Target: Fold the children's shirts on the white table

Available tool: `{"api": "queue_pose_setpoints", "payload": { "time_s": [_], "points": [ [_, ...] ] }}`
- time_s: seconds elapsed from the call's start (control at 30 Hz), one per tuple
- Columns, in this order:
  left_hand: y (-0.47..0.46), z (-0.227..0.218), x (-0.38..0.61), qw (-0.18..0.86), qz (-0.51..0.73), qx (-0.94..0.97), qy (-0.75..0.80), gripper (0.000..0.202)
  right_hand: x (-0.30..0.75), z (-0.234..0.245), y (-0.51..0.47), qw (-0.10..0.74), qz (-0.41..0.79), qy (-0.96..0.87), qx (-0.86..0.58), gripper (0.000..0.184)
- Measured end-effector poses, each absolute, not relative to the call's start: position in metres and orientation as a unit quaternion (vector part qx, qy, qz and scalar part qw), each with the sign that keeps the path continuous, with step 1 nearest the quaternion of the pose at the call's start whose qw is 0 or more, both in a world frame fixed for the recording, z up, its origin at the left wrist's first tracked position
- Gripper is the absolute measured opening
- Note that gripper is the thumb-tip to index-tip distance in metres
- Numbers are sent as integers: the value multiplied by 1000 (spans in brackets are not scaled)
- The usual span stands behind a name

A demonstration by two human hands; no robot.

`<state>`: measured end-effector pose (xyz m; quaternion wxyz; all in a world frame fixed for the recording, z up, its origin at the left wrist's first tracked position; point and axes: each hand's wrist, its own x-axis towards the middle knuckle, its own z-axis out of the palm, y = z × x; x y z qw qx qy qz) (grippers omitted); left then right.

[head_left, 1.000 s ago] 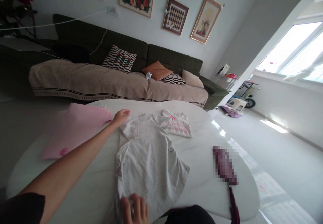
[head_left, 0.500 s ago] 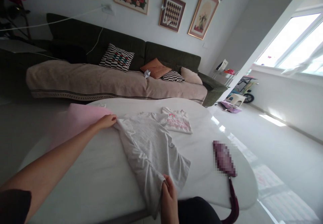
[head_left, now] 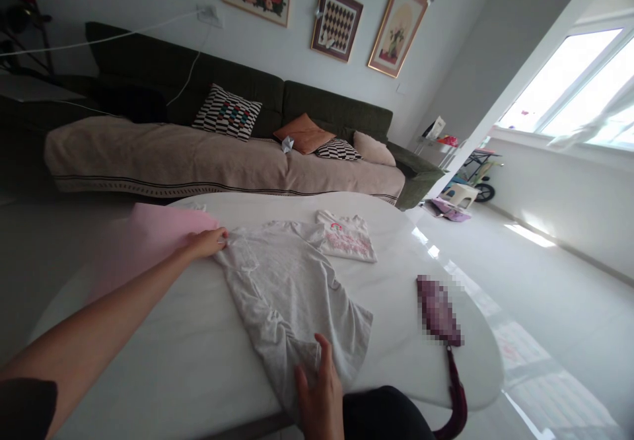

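Observation:
A light grey T-shirt [head_left: 297, 275] lies spread and wrinkled over the white table [head_left: 188, 347], its near edge hanging down at the front. At its far left corner, my left hand [head_left: 211, 242] pinches the cloth. My right hand [head_left: 321, 390] is at the near edge of the shirt, thumb and forefinger apart, gripping nothing. Just beyond the shirt is a folded white shirt [head_left: 349, 236] with a pink print. Pink cloth or sheet [head_left: 153, 235] lies at the left, partly behind my left forearm.
A maroon item [head_left: 438, 311], blurred by pixelation, lies on the table's right side, with a dark red strap or handle [head_left: 458, 394] hanging over the edge. My dark-clothed knee [head_left: 384, 413] is against the front edge. A long sofa [head_left: 222, 162] with cushions stands behind the table.
My right hand has let go of the shirt's near corner and its fingers have spread. That corner has sunk lower. My left hand has shifted slightly left and down with the cloth.

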<state>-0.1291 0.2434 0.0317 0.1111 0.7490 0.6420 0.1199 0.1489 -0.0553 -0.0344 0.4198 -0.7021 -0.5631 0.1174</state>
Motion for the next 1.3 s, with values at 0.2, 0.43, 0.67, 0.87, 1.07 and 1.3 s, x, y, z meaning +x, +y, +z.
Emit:
{"api": "queue_pose_setpoints", "payload": {
  "time_s": [0.2,0.43,0.67,0.87,1.07,1.3],
  "points": [
    [200,-2,-75,20,164,794,585,48,194,6,-28,329,97,-626,-700,26],
    [182,-28,-55,2,136,792,595,55,237,40,117,244,169,-617,-729,21],
    [180,-22,-58,0,140,792,594,53,217,29,236,227,195,-512,-806,30],
    [179,-24,-58,7,147,791,594,53,209,24,256,238,198,-505,-806,30],
    [180,-23,-59,36,150,792,591,56,184,45,236,295,122,-640,-699,22],
    [179,-20,-59,27,152,794,589,50,107,34,146,241,124,-819,-505,40]
  ]
}}
